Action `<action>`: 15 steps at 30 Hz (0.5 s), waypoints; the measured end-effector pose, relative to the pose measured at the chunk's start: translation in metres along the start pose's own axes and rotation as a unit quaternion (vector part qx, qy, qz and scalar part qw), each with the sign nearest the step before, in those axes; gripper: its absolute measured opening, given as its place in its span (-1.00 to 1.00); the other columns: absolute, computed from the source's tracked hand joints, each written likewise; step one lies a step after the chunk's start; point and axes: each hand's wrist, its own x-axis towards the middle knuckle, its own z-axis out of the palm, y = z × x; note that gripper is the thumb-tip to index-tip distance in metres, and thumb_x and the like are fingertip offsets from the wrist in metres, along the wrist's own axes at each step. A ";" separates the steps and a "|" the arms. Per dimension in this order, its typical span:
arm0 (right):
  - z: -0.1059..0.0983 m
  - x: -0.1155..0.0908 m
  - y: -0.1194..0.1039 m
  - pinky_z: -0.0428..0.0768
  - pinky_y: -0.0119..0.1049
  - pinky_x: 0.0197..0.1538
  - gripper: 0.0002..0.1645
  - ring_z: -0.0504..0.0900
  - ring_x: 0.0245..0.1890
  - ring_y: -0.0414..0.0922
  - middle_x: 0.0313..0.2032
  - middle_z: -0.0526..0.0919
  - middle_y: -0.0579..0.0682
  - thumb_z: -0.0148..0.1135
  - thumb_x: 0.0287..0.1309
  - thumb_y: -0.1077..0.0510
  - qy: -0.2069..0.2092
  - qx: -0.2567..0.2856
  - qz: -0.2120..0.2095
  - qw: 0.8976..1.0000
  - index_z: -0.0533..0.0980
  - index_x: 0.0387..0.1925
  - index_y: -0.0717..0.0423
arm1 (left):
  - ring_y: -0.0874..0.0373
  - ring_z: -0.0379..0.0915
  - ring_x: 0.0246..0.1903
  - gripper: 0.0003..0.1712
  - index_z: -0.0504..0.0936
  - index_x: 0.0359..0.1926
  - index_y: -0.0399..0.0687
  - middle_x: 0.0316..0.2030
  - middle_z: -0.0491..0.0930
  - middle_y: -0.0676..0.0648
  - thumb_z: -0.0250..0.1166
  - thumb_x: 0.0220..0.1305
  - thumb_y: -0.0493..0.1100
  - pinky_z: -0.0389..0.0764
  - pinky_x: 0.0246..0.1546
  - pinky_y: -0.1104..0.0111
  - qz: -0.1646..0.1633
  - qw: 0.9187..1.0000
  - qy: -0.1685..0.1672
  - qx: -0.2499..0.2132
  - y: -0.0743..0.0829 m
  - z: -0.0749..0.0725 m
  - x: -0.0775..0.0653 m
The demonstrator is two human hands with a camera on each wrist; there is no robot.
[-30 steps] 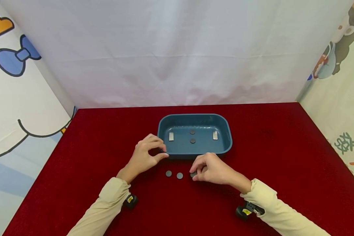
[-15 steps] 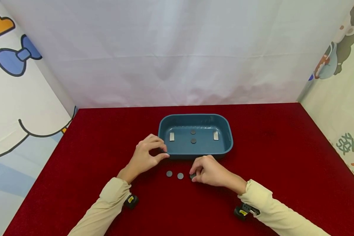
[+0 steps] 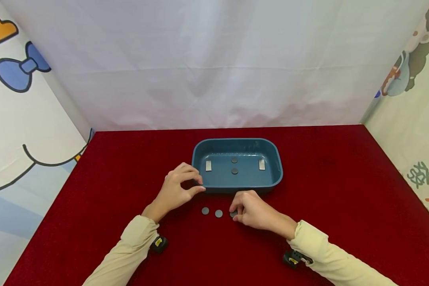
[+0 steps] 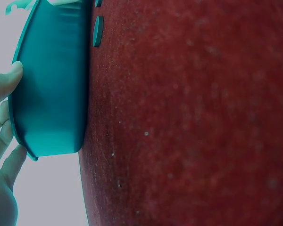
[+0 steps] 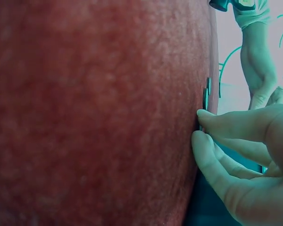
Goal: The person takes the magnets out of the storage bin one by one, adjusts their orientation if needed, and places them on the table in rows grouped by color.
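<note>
A red table (image 3: 329, 178) held a blue tray (image 3: 250, 186), set crosswise. The left hand (image 3: 178, 186) pinched its near left corner. The right hand (image 3: 255, 209), fingertips nearly together, pinched the rightmost disc (image 3: 233, 214) just this side of the tray; two other discs (image 3: 219, 213) lay leftward.

Right fingers (image 5: 212, 162) pinch dark disc (image 5: 200, 126) | two discs (image 5: 205, 100) edge-on beyond | left hand (image 5: 265, 88) behind | red cloth (image 5: 108, 117)

Bright head view, blurry, teal-tinted wrist views
</note>
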 end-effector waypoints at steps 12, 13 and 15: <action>-0.016 -0.009 -0.002 0.56 -0.39 -0.47 -0.86 0.54 -0.55 -0.30 -0.40 0.58 -0.04 0.42 -0.05 0.32 -0.004 0.071 0.031 0.997 0.66 -0.36 0.13 | 0.21 0.40 -0.18 -0.85 0.68 -0.44 -0.03 -0.28 0.56 0.09 0.51 -0.06 -0.20 0.52 -0.16 0.21 -0.007 1.000 -0.001 -0.002 0.000 0.000 0.000; -0.019 -0.009 -0.003 0.57 -0.38 -0.45 -0.85 0.55 -0.54 -0.29 -0.39 0.59 -0.03 0.41 -0.04 0.32 -0.006 0.082 0.035 0.996 0.66 -0.35 0.14 | 0.21 0.40 -0.18 -0.85 0.68 -0.44 -0.04 -0.28 0.56 0.09 0.51 -0.06 -0.20 0.52 -0.16 0.21 -0.007 1.000 -0.001 -0.002 0.000 0.000 -0.001; -0.025 -0.010 -0.005 0.59 -0.34 -0.41 -0.84 0.57 -0.51 -0.26 -0.36 0.61 0.00 0.41 -0.03 0.31 -0.008 0.101 0.041 0.994 0.66 -0.32 0.15 | 0.20 0.41 -0.18 -0.85 0.68 -0.44 -0.05 -0.28 0.56 0.09 0.51 -0.06 -0.20 0.52 -0.16 0.21 -0.005 1.000 -0.002 -0.003 0.000 0.000 0.000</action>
